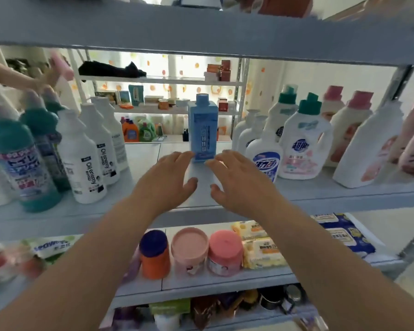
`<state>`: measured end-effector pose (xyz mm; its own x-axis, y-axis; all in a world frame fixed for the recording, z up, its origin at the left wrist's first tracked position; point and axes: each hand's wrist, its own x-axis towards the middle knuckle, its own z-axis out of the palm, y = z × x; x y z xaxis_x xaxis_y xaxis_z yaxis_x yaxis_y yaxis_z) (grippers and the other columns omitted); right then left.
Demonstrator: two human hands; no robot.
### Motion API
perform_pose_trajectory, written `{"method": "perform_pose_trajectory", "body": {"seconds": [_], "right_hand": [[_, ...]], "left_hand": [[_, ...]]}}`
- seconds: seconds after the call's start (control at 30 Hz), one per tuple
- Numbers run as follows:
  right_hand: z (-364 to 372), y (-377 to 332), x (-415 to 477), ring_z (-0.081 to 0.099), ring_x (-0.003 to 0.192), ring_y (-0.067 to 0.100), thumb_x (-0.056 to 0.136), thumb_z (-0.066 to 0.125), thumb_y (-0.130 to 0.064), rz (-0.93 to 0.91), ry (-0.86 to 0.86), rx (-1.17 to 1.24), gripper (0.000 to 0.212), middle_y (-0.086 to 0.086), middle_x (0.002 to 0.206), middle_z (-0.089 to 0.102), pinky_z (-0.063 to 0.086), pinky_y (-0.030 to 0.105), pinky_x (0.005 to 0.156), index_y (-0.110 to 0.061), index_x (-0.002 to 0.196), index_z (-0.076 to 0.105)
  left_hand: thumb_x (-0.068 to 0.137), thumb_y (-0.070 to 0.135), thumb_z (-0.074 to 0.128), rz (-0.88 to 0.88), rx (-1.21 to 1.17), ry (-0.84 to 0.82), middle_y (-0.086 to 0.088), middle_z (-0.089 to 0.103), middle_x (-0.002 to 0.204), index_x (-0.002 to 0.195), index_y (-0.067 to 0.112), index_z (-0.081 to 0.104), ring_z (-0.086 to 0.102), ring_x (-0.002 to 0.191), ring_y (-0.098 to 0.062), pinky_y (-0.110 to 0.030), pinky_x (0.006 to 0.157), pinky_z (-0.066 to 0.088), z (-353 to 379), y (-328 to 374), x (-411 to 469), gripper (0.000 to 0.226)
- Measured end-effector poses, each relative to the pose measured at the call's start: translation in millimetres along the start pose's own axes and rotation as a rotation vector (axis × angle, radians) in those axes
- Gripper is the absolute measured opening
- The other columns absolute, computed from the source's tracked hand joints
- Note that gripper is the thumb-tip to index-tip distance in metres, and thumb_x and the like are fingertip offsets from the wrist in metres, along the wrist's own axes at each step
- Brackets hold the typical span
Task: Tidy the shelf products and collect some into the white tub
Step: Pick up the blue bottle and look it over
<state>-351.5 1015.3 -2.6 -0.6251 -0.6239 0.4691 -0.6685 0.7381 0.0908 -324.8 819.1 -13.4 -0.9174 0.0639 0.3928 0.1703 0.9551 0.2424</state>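
A tall blue rectangular bottle (pixel 203 126) with a blue cap stands upright alone at the back middle of the grey shelf (pixel 139 168). My left hand (pixel 164 181) and my right hand (pixel 237 180) reach into the shelf, palms down, fingers straight and spread. Their fingertips lie at either side of the bottle's base, and neither hand grips it. The white tub is not in view.
White "Oil enemy" bottles (pixel 86 161) and teal-capped bottles (pixel 14 161) crowd the shelf's left; white detergent jugs (pixel 301 142) with green and pink caps fill the right. Below stand an orange jar (pixel 154 255), pink-lidded jars (pixel 189 249) and wipe packs (pixel 263 252). Another person's arm (pixel 14 77) shows at far left.
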Motion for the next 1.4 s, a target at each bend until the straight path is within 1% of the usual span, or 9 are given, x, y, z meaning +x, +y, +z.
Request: {"method": "perform_pose_trajectory", "body": {"seconds": [0.5,0.63,0.73,0.8,1.0,1.1,1.17,1.27,1.4], "right_hand": [[-24,85,119,0.048,0.129,0.029,0.094,0.058,-0.04,-0.029,-0.01,-0.123,0.053,0.009,0.135,0.055,0.046,0.045,0.102,-0.017,0.141,0.048],[-22,92,126,0.049,0.13,0.03,0.095,0.057,-0.04,-0.041,-0.009,-0.11,0.056,0.009,0.138,0.054,0.047,0.045,0.103,-0.019,0.146,0.044],[-18,95,128,0.049,0.129,0.029,0.096,0.056,-0.04,-0.033,-0.013,-0.096,0.056,0.008,0.135,0.054,0.047,0.044,0.101,-0.018,0.146,0.043],[-15,96,126,0.05,0.126,0.029,0.096,0.056,-0.04,-0.028,-0.018,-0.092,0.055,0.008,0.132,0.054,0.046,0.043,0.099,-0.018,0.144,0.043],[-17,83,113,0.049,0.126,0.027,0.096,0.056,-0.041,-0.036,-0.009,-0.041,0.05,0.006,0.132,0.055,0.048,0.043,0.101,-0.017,0.139,0.047],[-17,69,101,0.048,0.129,0.026,0.096,0.056,-0.039,-0.034,0.001,0.018,0.051,0.005,0.138,0.054,0.047,0.043,0.103,-0.018,0.142,0.048],[-13,59,88,0.042,0.138,0.025,0.099,0.056,-0.038,-0.004,-0.01,0.113,0.056,0.004,0.148,0.048,0.041,0.04,0.11,-0.02,0.149,0.042],[0,43,66,0.036,0.144,0.018,0.099,0.059,-0.039,0.086,0.034,0.335,0.062,0.0,0.156,0.041,0.032,0.032,0.115,-0.024,0.155,0.035],[21,22,38,0.042,0.139,0.008,0.089,0.065,-0.051,0.286,0.104,0.749,0.071,-0.009,0.153,0.044,0.039,0.036,0.115,-0.035,0.151,0.034]], "left_hand": [[0.082,0.011,0.083,-0.363,-0.824,0.11,-0.009,0.032,0.157,0.16,0.02,0.007,0.042,0.135,-0.027,-0.033,0.096,0.043,33,-41,214,0.11],[0.083,-0.001,0.078,-0.355,-1.066,0.01,-0.01,0.052,0.14,0.159,0.016,0.013,0.057,0.118,-0.025,-0.033,0.086,0.052,40,-54,234,0.102],[0.074,0.007,0.085,-0.323,-1.012,0.018,-0.013,0.064,0.118,0.14,0.005,0.04,0.067,0.107,-0.029,-0.029,0.071,0.06,53,-61,241,0.08],[0.069,0.014,0.089,-0.348,-1.009,0.065,-0.017,0.065,0.121,0.134,0.007,0.045,0.068,0.107,-0.029,-0.038,0.078,0.063,59,-62,240,0.079],[0.058,0.037,0.088,-0.388,-0.827,0.25,-0.006,0.063,0.116,0.125,0.018,0.045,0.065,0.107,-0.025,-0.044,0.088,0.059,52,-44,205,0.082],[0.074,0.025,0.09,-0.376,-0.797,0.259,-0.003,0.06,0.115,0.121,0.021,0.041,0.062,0.105,-0.02,-0.033,0.08,0.057,41,-34,174,0.068],[0.079,0.019,0.086,-0.361,-0.797,0.269,-0.003,0.059,0.115,0.119,0.023,0.039,0.061,0.104,-0.018,-0.025,0.074,0.053,33,-26,149,0.062],[0.075,0.021,0.088,-0.324,-0.839,0.282,-0.003,0.062,0.116,0.119,0.022,0.043,0.065,0.105,-0.019,-0.032,0.081,0.058,19,-15,110,0.064],[0.073,0.025,0.089,-0.307,-0.895,0.3,0.004,0.065,0.111,0.118,0.027,0.047,0.068,0.099,-0.014,-0.032,0.08,0.058,-2,-1,64,0.061]]}}
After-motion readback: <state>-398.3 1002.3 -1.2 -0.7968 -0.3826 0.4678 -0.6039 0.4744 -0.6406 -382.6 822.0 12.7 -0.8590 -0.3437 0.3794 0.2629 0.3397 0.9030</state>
